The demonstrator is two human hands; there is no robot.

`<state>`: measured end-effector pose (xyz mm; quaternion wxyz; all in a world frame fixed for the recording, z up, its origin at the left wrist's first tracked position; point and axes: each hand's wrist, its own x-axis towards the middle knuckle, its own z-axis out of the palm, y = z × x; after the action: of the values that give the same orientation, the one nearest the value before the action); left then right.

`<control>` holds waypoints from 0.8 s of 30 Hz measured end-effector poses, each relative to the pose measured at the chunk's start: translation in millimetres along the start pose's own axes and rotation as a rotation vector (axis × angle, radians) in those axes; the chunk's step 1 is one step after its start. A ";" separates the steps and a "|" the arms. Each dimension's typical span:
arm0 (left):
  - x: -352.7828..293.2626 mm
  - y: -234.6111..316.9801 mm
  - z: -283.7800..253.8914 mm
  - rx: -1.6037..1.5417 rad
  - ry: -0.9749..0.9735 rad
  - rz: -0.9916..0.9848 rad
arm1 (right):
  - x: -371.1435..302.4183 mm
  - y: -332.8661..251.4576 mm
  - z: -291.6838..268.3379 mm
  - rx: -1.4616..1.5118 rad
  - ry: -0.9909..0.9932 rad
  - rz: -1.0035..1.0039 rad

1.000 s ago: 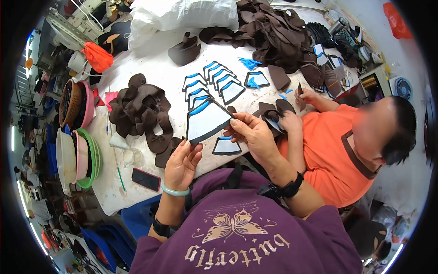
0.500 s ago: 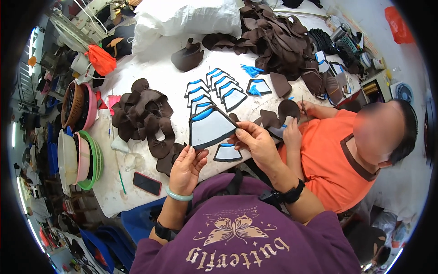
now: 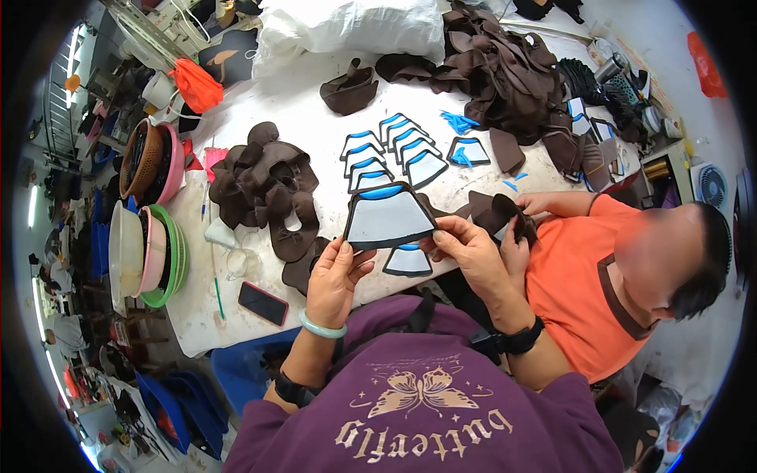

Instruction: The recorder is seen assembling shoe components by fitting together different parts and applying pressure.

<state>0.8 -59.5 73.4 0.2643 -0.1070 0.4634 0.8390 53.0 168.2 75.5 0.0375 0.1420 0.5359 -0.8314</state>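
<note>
A fan-shaped pale grey panel (image 3: 390,221) with black edging and a blue strip along its upper edge is held up between my hands, over the near table edge. My left hand (image 3: 333,285) pinches its lower left corner. At the lower right corner, the thumb and fingers of my right hand (image 3: 475,251) grip it. Just beyond lie overlapping rows of similar panels (image 3: 424,168). Another such panel (image 3: 408,262) lies below the held one, partly covered by it and by my right fingers. One more panel (image 3: 479,150) has blue strips lying on it.
To my right, a person in orange (image 3: 579,276) handles a dark brown piece (image 3: 516,213). Brown cut pieces (image 3: 264,177) lie left, with a larger heap (image 3: 512,75) at the back. A phone (image 3: 263,303) and glass jar (image 3: 242,262) stand near the left edge, beside stacked baskets (image 3: 169,256).
The held panel has turned so its lower edge is more level, still in both hands. The person beside me has lifted a brown piece. The whole view has shifted slightly.
</note>
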 end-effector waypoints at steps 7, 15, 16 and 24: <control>0.3 -0.3 -0.6 0.008 -0.013 0.039 | -2.8 -2.5 -1.8 -0.061 -0.024 0.032; 1.1 1.5 5.3 0.096 -0.030 0.085 | -3.9 5.1 -6.0 -0.205 0.060 0.082; 1.1 1.0 5.9 0.127 -0.038 0.098 | -4.6 5.1 -3.8 -0.471 0.149 -0.091; -2.2 -2.0 12.0 0.362 -0.092 0.217 | -4.4 -20.0 44.5 -0.759 0.079 -0.494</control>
<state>4.5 -49.4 79.5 0.2080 0.0312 0.6030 0.7695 44.2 136.1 111.6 -0.1328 0.0177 0.8216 -0.5541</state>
